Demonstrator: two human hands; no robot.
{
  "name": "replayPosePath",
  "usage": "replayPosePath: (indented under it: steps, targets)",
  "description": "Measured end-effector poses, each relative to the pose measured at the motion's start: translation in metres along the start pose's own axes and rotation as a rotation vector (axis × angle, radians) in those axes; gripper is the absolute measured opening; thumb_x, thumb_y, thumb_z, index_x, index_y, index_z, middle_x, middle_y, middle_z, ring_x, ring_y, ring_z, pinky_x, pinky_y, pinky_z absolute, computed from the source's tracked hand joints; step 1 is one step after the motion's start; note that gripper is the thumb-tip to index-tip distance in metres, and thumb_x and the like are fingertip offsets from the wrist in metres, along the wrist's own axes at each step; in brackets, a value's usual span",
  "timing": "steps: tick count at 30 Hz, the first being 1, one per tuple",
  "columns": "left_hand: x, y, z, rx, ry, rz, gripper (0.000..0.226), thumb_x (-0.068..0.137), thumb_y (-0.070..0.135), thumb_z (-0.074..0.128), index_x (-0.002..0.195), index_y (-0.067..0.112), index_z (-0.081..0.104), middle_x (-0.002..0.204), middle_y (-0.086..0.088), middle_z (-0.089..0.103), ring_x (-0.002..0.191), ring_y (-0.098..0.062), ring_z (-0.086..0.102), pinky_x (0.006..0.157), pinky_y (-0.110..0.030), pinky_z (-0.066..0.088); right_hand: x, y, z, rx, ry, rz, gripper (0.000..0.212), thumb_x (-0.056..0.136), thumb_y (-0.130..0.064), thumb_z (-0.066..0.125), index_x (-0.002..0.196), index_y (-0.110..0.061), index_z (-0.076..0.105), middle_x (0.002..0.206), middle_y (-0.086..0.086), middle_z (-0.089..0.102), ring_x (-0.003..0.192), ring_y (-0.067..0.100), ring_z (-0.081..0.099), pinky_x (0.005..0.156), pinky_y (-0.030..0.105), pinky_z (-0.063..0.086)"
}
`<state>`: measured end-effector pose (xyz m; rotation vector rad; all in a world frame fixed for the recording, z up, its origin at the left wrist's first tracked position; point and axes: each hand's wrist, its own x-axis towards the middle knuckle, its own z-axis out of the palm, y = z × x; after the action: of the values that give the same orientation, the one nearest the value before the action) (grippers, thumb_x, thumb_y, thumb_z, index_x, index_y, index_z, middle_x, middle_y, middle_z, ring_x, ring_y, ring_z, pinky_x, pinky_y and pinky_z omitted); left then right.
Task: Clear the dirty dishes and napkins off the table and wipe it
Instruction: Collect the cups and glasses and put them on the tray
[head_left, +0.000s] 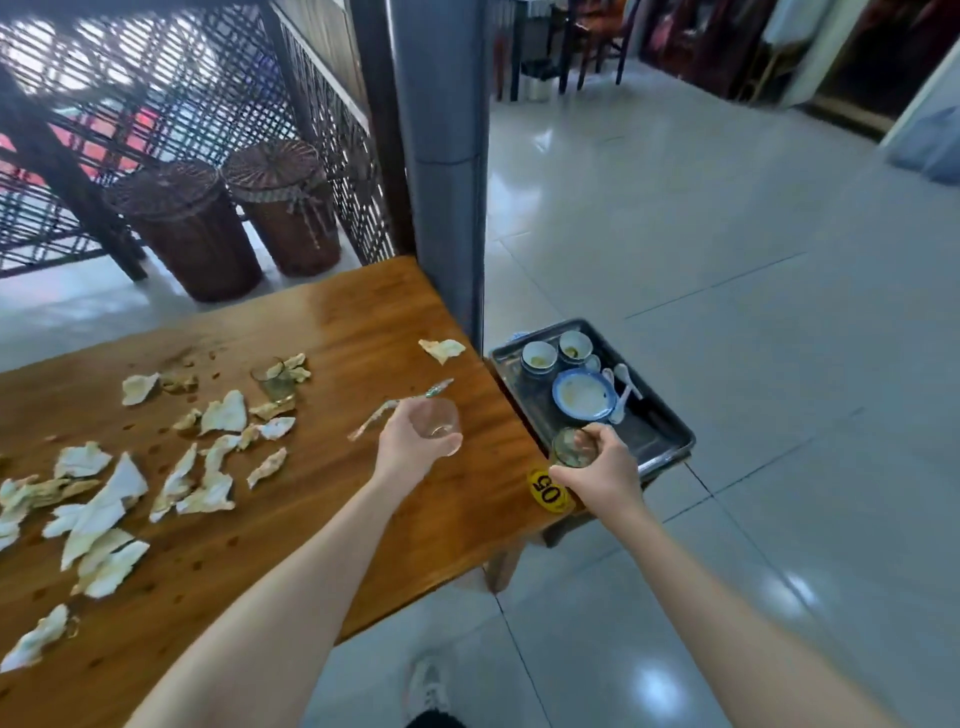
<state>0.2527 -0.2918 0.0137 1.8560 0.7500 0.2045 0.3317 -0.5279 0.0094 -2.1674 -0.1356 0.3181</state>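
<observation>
While both hands (410, 444) (605, 470) grip glasses, left glass (441, 418) tilts rightward (right glass (566, 449) upright)

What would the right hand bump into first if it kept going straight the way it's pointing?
Most likely the blue-rimmed bowl on the tray, just beyond the glass the right hand holds. Height is unclear, so it might pass over it.
</observation>
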Motion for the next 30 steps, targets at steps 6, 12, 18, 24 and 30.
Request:
replayPosePath:
  steps: [6, 12, 18, 24, 30]
  targets:
    - [0.022, 0.022, 0.058, 0.039, -0.096, 0.079, 0.054, 0.07, 0.022, 0.085, 0.111, 0.028, 0.051, 0.108, 0.008, 0.06, 0.1, -0.01, 0.058, 0.062, -0.006, 0.041, 0.026, 0.031, -0.03, 0.004, 0.066, 0.083, 0.06, 0.058, -0.019, 0.088, 0.108, -0.016, 0.056, 0.095, -0.003, 0.063, 0.087, 0.01, 0.059, 0.071, 0.013, 0.041]
    - [0.072, 0.044, 0.107, 0.071, -0.149, 0.143, 0.051, 0.07, 0.019, 0.084, 0.113, 0.02, 0.056, 0.108, 0.003, 0.064, 0.099, -0.014, 0.06, 0.074, -0.013, 0.045, 0.076, 0.054, -0.049, -0.029, 0.058, 0.132, 0.055, 0.059, -0.017, 0.085, 0.104, -0.018, 0.054, 0.096, -0.003, 0.063, 0.091, 0.013, 0.06, 0.071, 0.017, 0.041]
    - [0.13, 0.067, 0.139, 0.062, -0.157, 0.104, 0.054, 0.069, 0.02, 0.084, 0.116, 0.021, 0.056, 0.106, 0.007, 0.061, 0.094, -0.011, 0.059, 0.064, -0.008, 0.04, 0.146, 0.049, -0.073, -0.005, 0.072, 0.152, 0.056, 0.061, -0.014, 0.085, 0.107, -0.018, 0.054, 0.09, -0.013, 0.058, 0.083, 0.003, 0.057, 0.068, 0.008, 0.039]
    - [0.176, 0.087, 0.177, 0.07, -0.205, 0.065, 0.058, 0.07, 0.019, 0.083, 0.12, 0.021, 0.055, 0.111, 0.006, 0.061, 0.099, -0.012, 0.059, 0.07, -0.011, 0.041, 0.196, 0.051, -0.09, 0.024, 0.077, 0.169, 0.055, 0.06, -0.014, 0.084, 0.102, -0.025, 0.052, 0.086, -0.021, 0.057, 0.075, -0.011, 0.053, 0.055, 0.0, 0.038]
    - [0.203, 0.106, 0.219, 0.098, -0.26, 0.09, 0.055, 0.068, 0.021, 0.084, 0.114, 0.025, 0.054, 0.106, 0.012, 0.061, 0.096, -0.005, 0.057, 0.072, -0.008, 0.04, 0.233, 0.075, -0.114, 0.018, 0.128, 0.222, 0.054, 0.059, -0.019, 0.086, 0.103, -0.021, 0.054, 0.088, -0.015, 0.059, 0.088, 0.011, 0.061, 0.075, 0.02, 0.047]
